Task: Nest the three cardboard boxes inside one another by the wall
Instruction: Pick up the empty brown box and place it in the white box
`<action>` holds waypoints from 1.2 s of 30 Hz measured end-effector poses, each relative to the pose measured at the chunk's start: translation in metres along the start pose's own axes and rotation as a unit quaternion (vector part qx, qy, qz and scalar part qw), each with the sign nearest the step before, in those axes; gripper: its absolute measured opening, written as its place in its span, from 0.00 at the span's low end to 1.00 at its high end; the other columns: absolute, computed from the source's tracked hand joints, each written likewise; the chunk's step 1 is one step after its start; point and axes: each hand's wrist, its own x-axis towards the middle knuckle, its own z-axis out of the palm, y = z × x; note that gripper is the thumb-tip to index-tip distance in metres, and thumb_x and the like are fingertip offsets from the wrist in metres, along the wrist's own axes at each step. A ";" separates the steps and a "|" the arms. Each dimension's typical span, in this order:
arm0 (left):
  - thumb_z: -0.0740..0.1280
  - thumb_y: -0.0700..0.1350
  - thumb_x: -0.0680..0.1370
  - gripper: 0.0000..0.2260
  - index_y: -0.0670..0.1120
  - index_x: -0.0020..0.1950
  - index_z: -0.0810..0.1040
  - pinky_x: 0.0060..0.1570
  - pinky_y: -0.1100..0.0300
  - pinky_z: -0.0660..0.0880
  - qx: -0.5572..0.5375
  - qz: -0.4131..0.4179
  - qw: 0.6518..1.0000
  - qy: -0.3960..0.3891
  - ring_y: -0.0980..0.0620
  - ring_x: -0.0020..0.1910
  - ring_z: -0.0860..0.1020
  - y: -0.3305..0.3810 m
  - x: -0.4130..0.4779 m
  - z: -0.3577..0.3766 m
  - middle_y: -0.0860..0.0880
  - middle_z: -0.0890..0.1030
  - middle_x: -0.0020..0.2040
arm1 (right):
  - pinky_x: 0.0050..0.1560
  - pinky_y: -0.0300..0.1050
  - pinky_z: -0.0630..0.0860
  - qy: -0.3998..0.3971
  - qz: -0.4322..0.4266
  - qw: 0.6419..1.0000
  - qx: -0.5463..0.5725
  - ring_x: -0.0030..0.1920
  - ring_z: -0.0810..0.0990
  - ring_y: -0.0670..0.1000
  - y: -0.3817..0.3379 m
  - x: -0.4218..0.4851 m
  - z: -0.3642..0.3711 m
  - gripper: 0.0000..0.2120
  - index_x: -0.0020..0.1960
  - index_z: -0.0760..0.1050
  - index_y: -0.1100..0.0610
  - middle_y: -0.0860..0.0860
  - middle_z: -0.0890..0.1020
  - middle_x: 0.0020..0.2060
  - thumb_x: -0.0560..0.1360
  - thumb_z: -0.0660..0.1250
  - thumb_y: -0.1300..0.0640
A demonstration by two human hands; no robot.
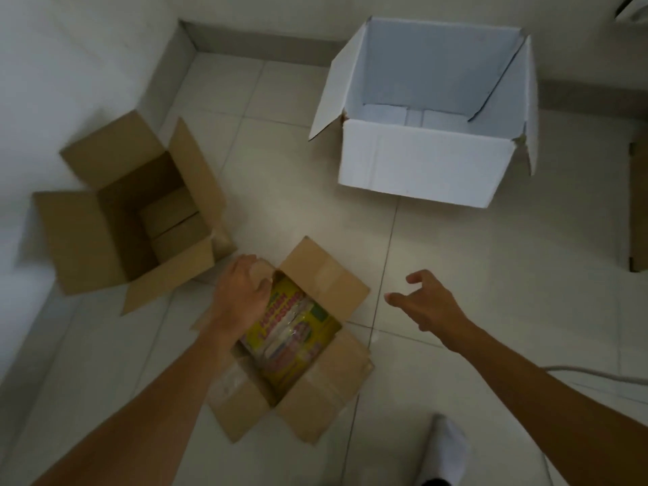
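Left hand [242,292] pinches far-left flap of small brown box [315,377] on floor at 6 o'clock, w/ mid brown box [105,236] at 10 by wall, white box [420,163] at 1, right hand [426,299] spread, empty, just beside small box.

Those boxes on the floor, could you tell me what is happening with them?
A person is starting to nest them. The left hand grips a flap of the small brown box, which holds a yellow package. The right hand hovers open. The medium brown box and white box stand open and separate.
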 end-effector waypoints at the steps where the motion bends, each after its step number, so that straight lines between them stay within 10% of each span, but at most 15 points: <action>1: 0.66 0.44 0.73 0.22 0.42 0.67 0.70 0.64 0.51 0.67 -0.010 -0.021 1.000 0.006 0.41 0.65 0.71 -0.016 -0.006 -0.005 0.40 0.74 0.65 | 0.33 0.42 0.72 -0.014 -0.005 1.000 0.005 0.31 0.74 0.48 -0.001 -0.006 0.015 0.23 0.58 0.66 0.52 0.51 0.78 0.34 0.69 0.72 0.47; 10: 0.67 0.48 0.74 0.22 0.45 0.67 0.70 0.57 0.59 0.65 -0.170 -0.139 0.974 0.060 0.46 0.65 0.70 -0.152 -0.034 -0.070 0.44 0.72 0.67 | 0.33 0.38 0.70 -0.010 -0.063 0.995 -0.080 0.37 0.76 0.46 -0.048 -0.040 0.144 0.16 0.54 0.70 0.52 0.47 0.78 0.37 0.71 0.70 0.48; 29: 0.71 0.50 0.71 0.35 0.40 0.72 0.61 0.62 0.51 0.66 -0.154 -0.275 0.940 0.133 0.40 0.67 0.69 -0.354 0.131 -0.179 0.39 0.68 0.70 | 0.24 0.40 0.66 -0.040 0.070 0.957 0.278 0.27 0.70 0.52 -0.186 0.012 0.409 0.13 0.41 0.66 0.58 0.53 0.69 0.28 0.71 0.71 0.57; 33: 0.73 0.50 0.69 0.38 0.40 0.72 0.58 0.59 0.51 0.70 -0.213 -0.323 0.912 0.134 0.41 0.65 0.70 -0.377 0.192 -0.186 0.40 0.69 0.69 | 0.37 0.48 0.72 -0.012 0.169 0.929 0.330 0.36 0.74 0.55 -0.197 0.047 0.443 0.26 0.43 0.51 0.59 0.53 0.70 0.32 0.70 0.71 0.53; 36: 0.74 0.49 0.69 0.32 0.40 0.67 0.65 0.46 0.51 0.76 -0.294 -0.347 0.884 0.112 0.43 0.56 0.75 -0.389 0.223 -0.191 0.44 0.74 0.62 | 0.49 0.54 0.76 -0.004 0.204 0.901 0.383 0.46 0.80 0.58 -0.208 0.065 0.459 0.12 0.51 0.71 0.57 0.53 0.76 0.41 0.72 0.69 0.54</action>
